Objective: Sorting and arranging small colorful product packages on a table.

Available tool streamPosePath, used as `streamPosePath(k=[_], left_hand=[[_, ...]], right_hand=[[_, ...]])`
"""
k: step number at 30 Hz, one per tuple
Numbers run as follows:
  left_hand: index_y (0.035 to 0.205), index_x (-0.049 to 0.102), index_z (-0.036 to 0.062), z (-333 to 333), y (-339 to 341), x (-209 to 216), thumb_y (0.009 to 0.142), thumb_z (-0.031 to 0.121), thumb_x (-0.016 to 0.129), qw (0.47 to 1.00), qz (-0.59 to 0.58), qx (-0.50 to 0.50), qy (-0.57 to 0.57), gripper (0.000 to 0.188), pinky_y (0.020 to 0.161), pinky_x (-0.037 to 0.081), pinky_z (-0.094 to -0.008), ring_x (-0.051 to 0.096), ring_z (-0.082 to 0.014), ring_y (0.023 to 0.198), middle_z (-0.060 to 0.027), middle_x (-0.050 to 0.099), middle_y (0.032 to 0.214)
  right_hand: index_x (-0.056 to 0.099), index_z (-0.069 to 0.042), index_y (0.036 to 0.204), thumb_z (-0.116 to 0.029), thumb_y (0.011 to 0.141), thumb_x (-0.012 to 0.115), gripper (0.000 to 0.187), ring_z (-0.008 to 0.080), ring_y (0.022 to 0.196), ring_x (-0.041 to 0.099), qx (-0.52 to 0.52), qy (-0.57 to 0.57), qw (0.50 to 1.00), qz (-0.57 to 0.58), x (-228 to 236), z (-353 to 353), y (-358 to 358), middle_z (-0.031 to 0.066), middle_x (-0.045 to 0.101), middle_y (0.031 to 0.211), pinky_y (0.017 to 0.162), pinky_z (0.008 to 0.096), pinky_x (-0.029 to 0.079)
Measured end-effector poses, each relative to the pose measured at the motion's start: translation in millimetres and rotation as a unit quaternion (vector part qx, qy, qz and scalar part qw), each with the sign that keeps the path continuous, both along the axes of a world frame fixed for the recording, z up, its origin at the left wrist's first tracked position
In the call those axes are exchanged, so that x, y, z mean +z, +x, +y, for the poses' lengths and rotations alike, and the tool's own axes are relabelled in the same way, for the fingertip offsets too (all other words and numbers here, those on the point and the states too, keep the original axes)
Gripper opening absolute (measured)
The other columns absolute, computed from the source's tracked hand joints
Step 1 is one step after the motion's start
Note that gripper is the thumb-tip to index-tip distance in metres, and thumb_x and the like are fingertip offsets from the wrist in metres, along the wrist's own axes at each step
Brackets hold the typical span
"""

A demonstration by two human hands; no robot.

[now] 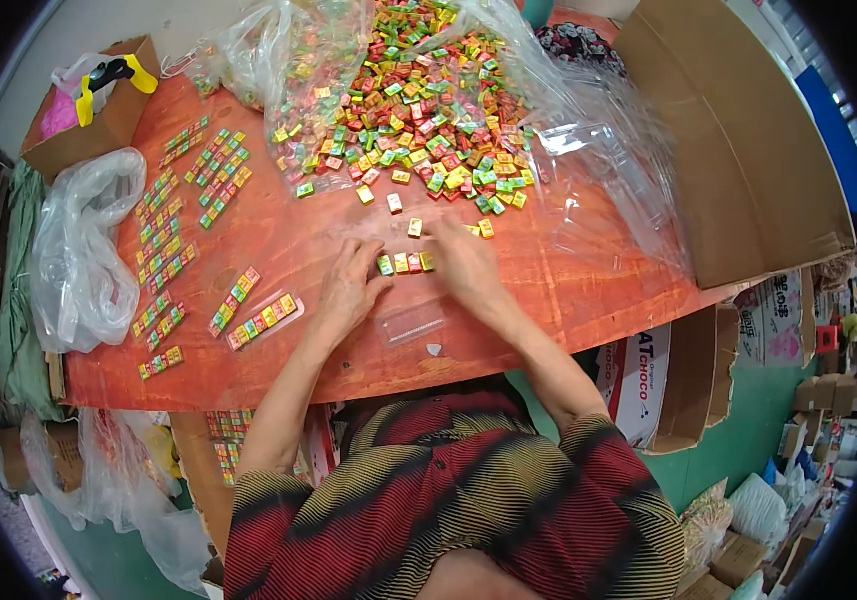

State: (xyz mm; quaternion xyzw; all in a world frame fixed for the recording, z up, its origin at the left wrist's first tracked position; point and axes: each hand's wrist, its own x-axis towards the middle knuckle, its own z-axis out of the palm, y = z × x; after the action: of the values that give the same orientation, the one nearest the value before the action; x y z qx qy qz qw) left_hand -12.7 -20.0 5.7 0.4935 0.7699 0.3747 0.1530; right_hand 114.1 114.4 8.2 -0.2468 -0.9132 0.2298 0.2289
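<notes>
A short row of small coloured boxes (401, 263) lies on the table between my hands. My left hand (350, 282) rests at the row's left end, thumb and fingers apart, close to a green-and-blue box. At the other end, my right hand (466, 268) is curled down over the last yellow box, its fingertips partly hidden. Just beyond the row sits a single yellow box (415, 228), and a red-and-white one (394, 204) lies farther off. Nearer to me is a clear plastic tray (411, 325), flat on the table.
A large heap of loose boxes (418, 110) spills from clear plastic bags at the back. Several finished-looking rows (160, 240) lie at left, one in a clear tray (266, 320). A cardboard carton (738, 150) stands right; a plastic bag (88, 250) and small carton (98, 120) sit left.
</notes>
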Motion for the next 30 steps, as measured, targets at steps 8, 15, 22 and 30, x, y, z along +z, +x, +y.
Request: streamPosePath(k=[8, 15, 22, 30], left_hand=[[0.112, 0.051, 0.0027, 15.3, 6.6, -0.8, 0.071, 0.004, 0.066, 0.997, 0.016, -0.063, -0.033, 0.044, 0.084, 0.043, -0.0357, 0.051, -0.0302, 0.099, -0.0132, 0.050, 0.104], [0.112, 0.054, 0.0071, 27.4, 22.4, -0.7, 0.070, 0.016, 0.070, 0.994, 0.083, -0.065, 0.008, 0.046, 0.081, 0.044, -0.0369, 0.052, -0.0300, 0.097, -0.0123, 0.050, 0.101], [0.107, 0.061, 0.0200, 37.7, 30.4, -3.6, 0.066, 0.025, 0.072, 0.992, 0.119, -0.037, -0.024, 0.042, 0.072, 0.046, -0.0384, 0.053, -0.0279, 0.083, -0.0090, 0.049, 0.087], [0.105, 0.063, 0.0231, 43.4, 35.0, -3.4, 0.066, 0.026, 0.072, 0.990, 0.137, -0.017, -0.010, 0.040, 0.068, 0.047, -0.0387, 0.054, -0.0279, 0.081, -0.0094, 0.050, 0.091]], right_hand=[[0.054, -0.008, 0.102, -0.008, 0.083, 0.045, 0.021, 0.0324, 0.082, 0.057, 0.071, 0.047, 0.986, -0.144, -1.6, 35.2, 40.2, 0.0137, 0.057, 0.087, 0.064, 0.0413, 0.046], [0.053, -0.006, 0.104, -0.011, 0.081, 0.053, 0.023, 0.0333, 0.082, 0.057, 0.059, -0.002, 0.988, -0.146, -1.8, 26.1, 39.3, 0.0148, 0.058, 0.089, 0.068, 0.0418, 0.045], [0.054, -0.004, 0.106, -0.014, 0.079, 0.058, 0.029, 0.0322, 0.087, 0.058, 0.074, -0.077, 0.991, -0.083, 4.8, 28.2, 45.8, 0.0154, 0.060, 0.093, 0.072, 0.0393, 0.046], [0.054, -0.004, 0.099, -0.017, 0.079, 0.060, 0.024, 0.0331, 0.078, 0.058, -0.122, 0.041, 0.990, -0.061, -4.0, 63.8, 19.1, 0.0146, 0.056, 0.087, 0.063, 0.0416, 0.048]])
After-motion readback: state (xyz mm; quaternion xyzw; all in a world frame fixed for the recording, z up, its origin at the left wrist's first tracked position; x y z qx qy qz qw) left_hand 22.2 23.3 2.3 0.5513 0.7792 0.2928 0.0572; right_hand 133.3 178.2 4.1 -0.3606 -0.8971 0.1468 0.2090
